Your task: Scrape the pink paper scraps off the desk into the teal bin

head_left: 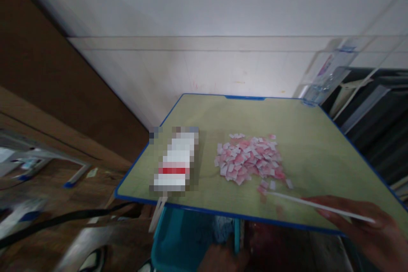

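Note:
My right hand [360, 225] is at the lower right, with its fingers closed on a thin white stick [306, 200] that slants left over the table. The stick's tip is beside a few loose pink-and-white pieces [273, 185] near the front. Just beyond them lies a pile of small pink-and-white paper-like pieces [250, 157]. At the bottom, below the table edge, my left hand [221, 258] is beside a teal bin [183, 231]. It is dim and partly cut off, so its fingers are hard to make out.
The yellowish table [306, 136] has a blue edge and stands against a white wall. On its left is a blurred-out white and red object [175, 157], with a pale wooden clip [157, 214] at the edge below. A clear plastic bottle [325, 76] stands at the back right.

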`<state>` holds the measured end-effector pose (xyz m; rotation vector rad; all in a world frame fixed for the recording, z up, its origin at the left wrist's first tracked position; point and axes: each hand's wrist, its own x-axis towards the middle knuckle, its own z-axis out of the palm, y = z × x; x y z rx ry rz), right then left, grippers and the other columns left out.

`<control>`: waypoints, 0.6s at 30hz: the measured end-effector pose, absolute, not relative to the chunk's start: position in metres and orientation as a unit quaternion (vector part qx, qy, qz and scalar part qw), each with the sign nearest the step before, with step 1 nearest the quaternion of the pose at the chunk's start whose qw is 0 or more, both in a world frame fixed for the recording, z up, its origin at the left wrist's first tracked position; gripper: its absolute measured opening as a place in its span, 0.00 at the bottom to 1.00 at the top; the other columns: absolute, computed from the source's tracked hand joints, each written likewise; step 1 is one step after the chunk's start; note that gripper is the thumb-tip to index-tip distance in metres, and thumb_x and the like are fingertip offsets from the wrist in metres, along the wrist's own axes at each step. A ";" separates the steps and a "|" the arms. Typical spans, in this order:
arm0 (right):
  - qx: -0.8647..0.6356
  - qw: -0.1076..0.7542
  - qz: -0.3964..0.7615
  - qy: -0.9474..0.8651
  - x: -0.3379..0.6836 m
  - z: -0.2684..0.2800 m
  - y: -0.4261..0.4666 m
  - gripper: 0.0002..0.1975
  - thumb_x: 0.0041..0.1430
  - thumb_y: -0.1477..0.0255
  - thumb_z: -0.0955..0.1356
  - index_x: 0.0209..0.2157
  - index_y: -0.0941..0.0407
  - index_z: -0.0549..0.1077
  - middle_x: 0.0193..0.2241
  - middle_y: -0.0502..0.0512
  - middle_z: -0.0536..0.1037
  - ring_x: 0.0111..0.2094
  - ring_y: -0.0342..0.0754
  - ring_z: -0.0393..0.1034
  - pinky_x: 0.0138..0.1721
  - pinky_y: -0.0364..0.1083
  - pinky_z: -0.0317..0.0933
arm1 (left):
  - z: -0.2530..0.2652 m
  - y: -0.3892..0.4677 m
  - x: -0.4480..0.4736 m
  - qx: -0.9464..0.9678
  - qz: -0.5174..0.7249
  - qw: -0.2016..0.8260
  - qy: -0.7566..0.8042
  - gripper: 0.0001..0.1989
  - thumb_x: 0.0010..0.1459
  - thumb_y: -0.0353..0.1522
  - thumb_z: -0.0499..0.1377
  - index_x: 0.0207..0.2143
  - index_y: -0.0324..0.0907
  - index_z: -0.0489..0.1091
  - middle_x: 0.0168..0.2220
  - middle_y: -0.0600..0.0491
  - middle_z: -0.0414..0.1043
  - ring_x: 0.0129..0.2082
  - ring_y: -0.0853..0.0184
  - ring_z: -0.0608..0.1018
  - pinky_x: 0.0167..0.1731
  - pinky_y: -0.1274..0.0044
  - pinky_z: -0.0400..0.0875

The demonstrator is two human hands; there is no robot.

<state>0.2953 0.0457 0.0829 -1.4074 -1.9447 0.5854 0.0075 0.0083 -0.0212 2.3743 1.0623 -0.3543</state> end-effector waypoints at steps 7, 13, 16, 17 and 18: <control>-0.553 0.334 0.170 -0.744 0.297 0.084 0.044 0.08 0.52 0.66 0.69 0.34 0.47 0.80 0.31 0.47 0.82 0.30 0.48 0.78 0.32 0.39 0.71 | -0.018 0.009 0.006 0.882 -0.135 0.245 0.379 0.17 0.53 0.26 0.61 0.46 0.44 0.67 0.37 0.45 0.75 0.26 0.57 0.78 0.25 0.71 0.73; -0.561 0.352 0.182 -0.727 0.294 0.085 0.042 0.08 0.51 0.65 0.69 0.32 0.47 0.80 0.29 0.47 0.82 0.27 0.49 0.78 0.30 0.40 0.72 | -0.015 0.008 0.006 0.885 -0.138 0.232 0.379 0.16 0.54 0.26 0.60 0.47 0.44 0.67 0.38 0.45 0.75 0.28 0.58 0.78 0.26 0.73 0.73; -0.573 0.342 0.197 -0.718 0.293 0.084 0.039 0.08 0.51 0.65 0.69 0.32 0.47 0.80 0.30 0.48 0.82 0.29 0.50 0.78 0.32 0.42 0.72 | -0.012 0.009 0.007 0.884 -0.144 0.230 0.380 0.16 0.54 0.27 0.60 0.46 0.44 0.67 0.38 0.45 0.75 0.28 0.59 0.78 0.26 0.74 0.73; -0.575 0.334 0.204 -0.719 0.293 0.084 0.038 0.08 0.51 0.65 0.68 0.33 0.47 0.80 0.31 0.48 0.82 0.30 0.51 0.78 0.33 0.42 0.72 | -0.011 0.010 0.007 0.883 -0.146 0.233 0.380 0.15 0.54 0.27 0.60 0.46 0.44 0.67 0.38 0.45 0.75 0.29 0.58 0.78 0.26 0.74 0.73; -0.577 0.329 0.208 -0.718 0.292 0.083 0.038 0.09 0.52 0.65 0.68 0.34 0.46 0.80 0.31 0.48 0.82 0.31 0.51 0.78 0.33 0.43 0.72 | -0.011 0.010 0.007 0.882 -0.149 0.237 0.380 0.15 0.54 0.26 0.60 0.45 0.44 0.68 0.37 0.46 0.75 0.30 0.58 0.78 0.26 0.74 0.73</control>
